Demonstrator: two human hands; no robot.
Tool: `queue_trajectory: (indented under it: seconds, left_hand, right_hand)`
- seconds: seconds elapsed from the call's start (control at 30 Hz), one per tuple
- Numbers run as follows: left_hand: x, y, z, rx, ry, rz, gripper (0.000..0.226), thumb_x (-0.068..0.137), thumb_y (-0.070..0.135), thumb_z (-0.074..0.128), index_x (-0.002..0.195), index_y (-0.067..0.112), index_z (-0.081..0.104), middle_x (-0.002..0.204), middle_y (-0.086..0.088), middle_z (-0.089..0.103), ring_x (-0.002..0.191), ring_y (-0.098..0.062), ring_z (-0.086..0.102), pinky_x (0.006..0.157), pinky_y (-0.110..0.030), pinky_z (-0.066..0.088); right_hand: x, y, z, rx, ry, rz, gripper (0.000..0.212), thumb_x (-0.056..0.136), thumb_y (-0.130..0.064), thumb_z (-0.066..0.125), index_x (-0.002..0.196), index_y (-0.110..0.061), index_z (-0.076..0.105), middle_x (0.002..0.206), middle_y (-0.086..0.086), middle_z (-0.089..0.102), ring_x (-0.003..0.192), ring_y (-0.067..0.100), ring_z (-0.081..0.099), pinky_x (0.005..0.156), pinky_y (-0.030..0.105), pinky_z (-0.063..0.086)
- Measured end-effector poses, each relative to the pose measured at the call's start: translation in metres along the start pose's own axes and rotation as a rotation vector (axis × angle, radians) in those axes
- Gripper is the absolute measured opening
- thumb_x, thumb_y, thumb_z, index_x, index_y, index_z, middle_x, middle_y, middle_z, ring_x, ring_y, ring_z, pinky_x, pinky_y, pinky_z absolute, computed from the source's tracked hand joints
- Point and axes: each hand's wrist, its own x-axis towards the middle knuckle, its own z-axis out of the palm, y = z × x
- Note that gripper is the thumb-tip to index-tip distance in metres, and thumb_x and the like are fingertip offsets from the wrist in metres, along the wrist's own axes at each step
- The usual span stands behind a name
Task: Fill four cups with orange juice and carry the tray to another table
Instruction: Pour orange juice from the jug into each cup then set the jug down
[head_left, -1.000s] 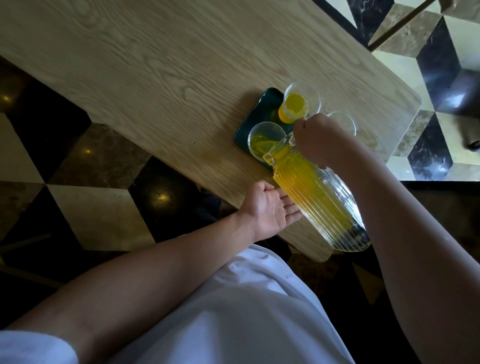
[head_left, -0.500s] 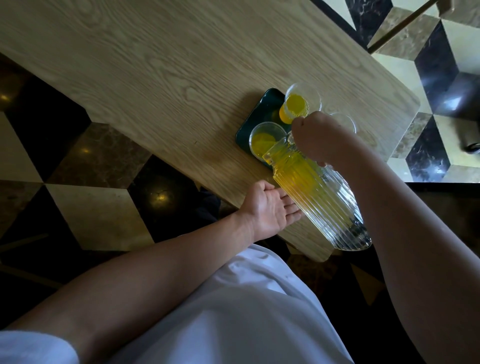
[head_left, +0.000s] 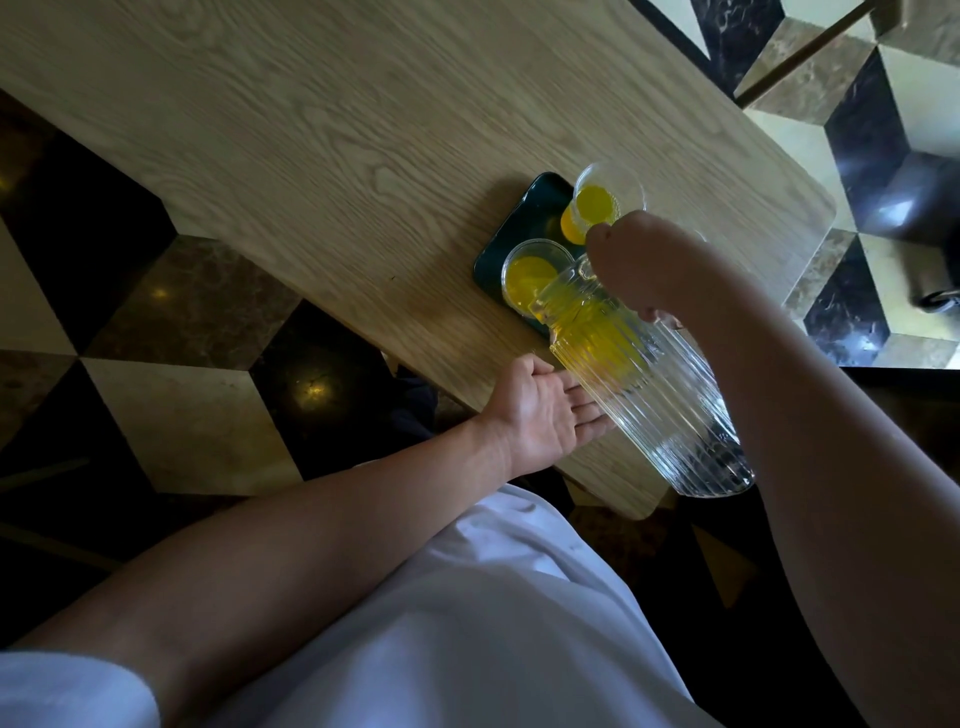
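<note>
Now pouring: right hand (head_left: 636, 270) gripping tilted jug (head_left: 639, 384), spout over near cup (head_left: 532, 278) on tray (head_left: 524, 218); left hand (head_left: 540, 415) flat, relaxed on table (head_left: 363, 130). Two cups holding juice; others hidden, carrying not begun.

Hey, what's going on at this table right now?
A person is pouring orange juice. Their right hand grips a ribbed glass pitcher, tilted with its spout over the near cup on a dark green tray. That cup and the far cup both hold juice. The left hand rests open on the wooden table beside the pitcher.
</note>
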Motion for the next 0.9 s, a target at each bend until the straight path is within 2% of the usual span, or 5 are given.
queue_trajectory:
  seconds: [0.13, 0.33, 0.43, 0.6, 0.9]
  left_hand:
    - [-0.001, 0.001, -0.002, -0.003, -0.015, 0.003, 0.065, 0.097, 0.028, 0.021, 0.156, 0.002, 0.011, 0.163, -0.024, 0.016, 0.152, -0.039, 0.011, 0.121, -0.052, 0.017]
    - [-0.003, 0.002, -0.001, -0.013, -0.010, 0.022, 0.063, 0.097, 0.027, 0.020, 0.155, 0.003, 0.014, 0.161, -0.026, 0.020, 0.151, -0.039, 0.014, 0.121, -0.053, 0.019]
    - [-0.003, 0.002, -0.001, 0.020, -0.011, 0.019, 0.059, 0.096, 0.028, 0.021, 0.147, 0.000, 0.032, 0.155, -0.027, 0.031, 0.149, -0.039, 0.021, 0.118, -0.052, 0.026]
    - [-0.001, 0.002, -0.001, 0.069, -0.012, 0.035, 0.058, 0.095, 0.029, 0.020, 0.130, -0.004, 0.052, 0.147, -0.026, 0.046, 0.142, -0.038, 0.037, 0.114, -0.049, 0.035]
    - [-0.004, 0.004, 0.004, 0.036, 0.007, 0.034, 0.063, 0.096, 0.032, 0.020, 0.139, -0.007, 0.045, 0.149, -0.032, 0.038, 0.143, -0.042, 0.034, 0.106, -0.050, 0.042]
  right_hand:
    - [0.001, -0.006, -0.003, -0.159, -0.082, 0.031, 0.011, 0.089, 0.004, 0.059, 0.099, 0.001, 0.055, 0.056, 0.001, 0.046, 0.044, 0.010, 0.042, 0.039, 0.020, 0.034]
    - [0.009, -0.002, -0.001, -0.124, -0.019, -0.086, 0.036, 0.100, -0.007, 0.042, 0.064, -0.012, 0.038, 0.063, 0.005, 0.041, 0.052, 0.016, 0.039, 0.050, 0.027, 0.040]
    - [0.007, -0.012, -0.006, -0.263, -0.134, 0.009, 0.015, 0.084, -0.002, 0.069, 0.090, -0.006, 0.056, 0.058, 0.002, 0.039, 0.049, 0.011, 0.037, 0.036, 0.021, 0.033]
    - [0.012, -0.014, -0.010, -0.496, -0.184, -0.038, 0.053, 0.073, 0.004, 0.077, 0.120, 0.005, 0.053, 0.070, 0.007, 0.047, 0.083, 0.024, 0.065, 0.052, 0.026, 0.042]
    - [0.015, -0.015, -0.025, -0.428, -0.275, -0.023, 0.019, 0.073, 0.014, 0.069, 0.090, 0.009, 0.067, 0.046, 0.006, 0.051, 0.022, 0.005, 0.044, 0.022, 0.013, 0.031]
